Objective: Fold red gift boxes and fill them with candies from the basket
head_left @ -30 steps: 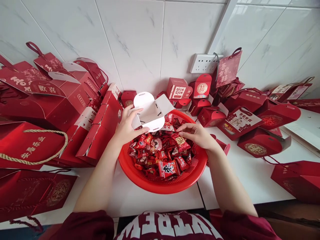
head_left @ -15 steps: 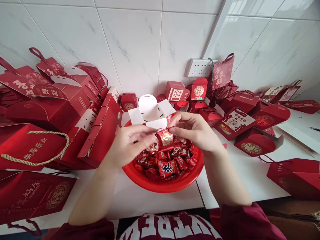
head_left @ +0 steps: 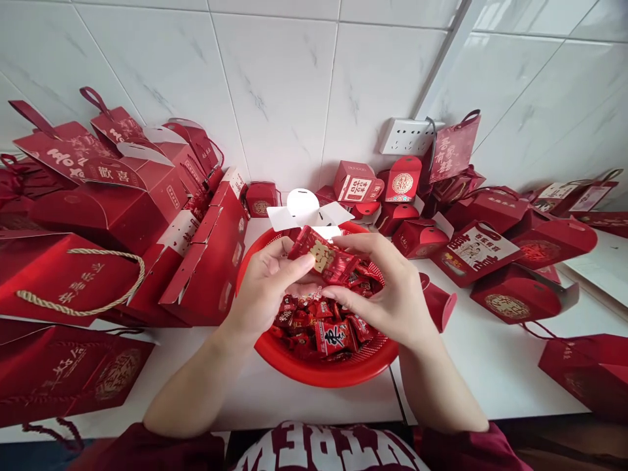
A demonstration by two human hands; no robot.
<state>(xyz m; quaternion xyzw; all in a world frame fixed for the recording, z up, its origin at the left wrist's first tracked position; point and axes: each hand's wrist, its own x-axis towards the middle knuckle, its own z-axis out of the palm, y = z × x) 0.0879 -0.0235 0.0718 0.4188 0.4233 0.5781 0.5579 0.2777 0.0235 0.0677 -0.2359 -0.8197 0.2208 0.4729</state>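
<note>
Over the red plastic basket [head_left: 333, 379], a red wrapped candy [head_left: 322, 255] with a gold printed figure is held tilted. My left hand [head_left: 260, 291] pinches its left end, thumb on top of the wrapper. Around the right part of the same candy curve the fingers and thumb of my right hand [head_left: 392, 288]. Many small red wrapped candies [head_left: 336, 335] fill the basket below. Behind the held candy stands a small box with white inside flaps [head_left: 303, 204] spread apart; its lower part is hidden by the candy and my hands.
Red gift boxes and bags [head_left: 103, 203] crowd the left side, one with a rope handle [head_left: 81, 305]. More small red boxes [head_left: 520, 288] line the right side and back. A power strip [head_left: 407, 136] is against the tiled wall [head_left: 275, 85].
The candy has come up, turned and now shows its gold print, with my left hand closed on it. The spread box sits lower behind it. The view has shifted slightly left.
</note>
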